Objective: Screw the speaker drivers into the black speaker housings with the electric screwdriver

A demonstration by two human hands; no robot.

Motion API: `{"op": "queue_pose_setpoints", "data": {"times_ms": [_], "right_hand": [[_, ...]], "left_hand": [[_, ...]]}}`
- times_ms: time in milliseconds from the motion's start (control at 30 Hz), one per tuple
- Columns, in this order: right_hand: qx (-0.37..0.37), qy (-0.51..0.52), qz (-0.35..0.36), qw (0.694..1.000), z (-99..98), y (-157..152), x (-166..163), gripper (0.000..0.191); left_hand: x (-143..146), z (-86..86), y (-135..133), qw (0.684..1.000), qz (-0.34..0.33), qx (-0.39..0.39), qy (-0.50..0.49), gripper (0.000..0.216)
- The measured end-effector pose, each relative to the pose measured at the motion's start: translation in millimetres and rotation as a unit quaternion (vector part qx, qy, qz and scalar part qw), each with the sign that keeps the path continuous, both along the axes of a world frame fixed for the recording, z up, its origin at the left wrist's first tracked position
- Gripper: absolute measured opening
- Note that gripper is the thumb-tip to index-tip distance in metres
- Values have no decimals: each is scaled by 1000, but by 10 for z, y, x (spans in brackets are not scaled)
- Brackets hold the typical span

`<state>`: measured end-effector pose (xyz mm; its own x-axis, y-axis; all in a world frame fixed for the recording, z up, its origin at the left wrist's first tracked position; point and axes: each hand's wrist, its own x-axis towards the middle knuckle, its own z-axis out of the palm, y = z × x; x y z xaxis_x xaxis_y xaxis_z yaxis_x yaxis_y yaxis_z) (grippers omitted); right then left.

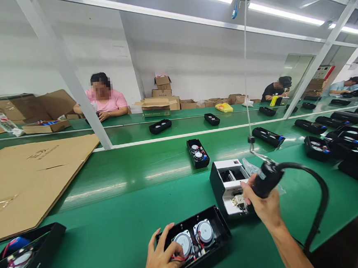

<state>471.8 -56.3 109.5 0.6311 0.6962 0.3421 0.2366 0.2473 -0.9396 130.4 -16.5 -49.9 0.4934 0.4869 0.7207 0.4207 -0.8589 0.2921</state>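
Note:
My left hand [162, 257] grips the near left end of an open black speaker housing [211, 253], thumb side over its edge and fingers reaching inside. Two round speaker drivers [204, 233] and red wires show in it. In my right hand [267, 207] is a black electric screwdriver [265, 178], hung from a cord [247, 62] and trailing a thick black cable [321, 189]. The screwdriver's lower end is at the front of a black-and-white screw feeder [229, 190], just behind the housing; my hand hides its tip.
Another open housing [44, 252] lies at the near left, beside a large cardboard sheet [40, 178]. One more housing [198, 154] sits behind the feeder. Several housings [343, 141] are piled at right. Slanted white frame posts [69, 76] cross the view. Co-workers [111, 100] sit opposite.

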Motion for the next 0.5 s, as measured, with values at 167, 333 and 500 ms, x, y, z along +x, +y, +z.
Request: {"op": "queue_pose_setpoints", "data": {"times_ms": [167,333,500], "right_hand": [[-21,62,91,994,51,-280,-281,38],[90,147,156,972,-17,-490,-597,40],[110,172,172,964,-53,-487,-978,32]], "left_hand": [[14,48,-49,1000,9,-12,18,32],[51,34,-79,1000,11,-2,1,27],[64,14,-93,1000,17,-5,16,31]]}}
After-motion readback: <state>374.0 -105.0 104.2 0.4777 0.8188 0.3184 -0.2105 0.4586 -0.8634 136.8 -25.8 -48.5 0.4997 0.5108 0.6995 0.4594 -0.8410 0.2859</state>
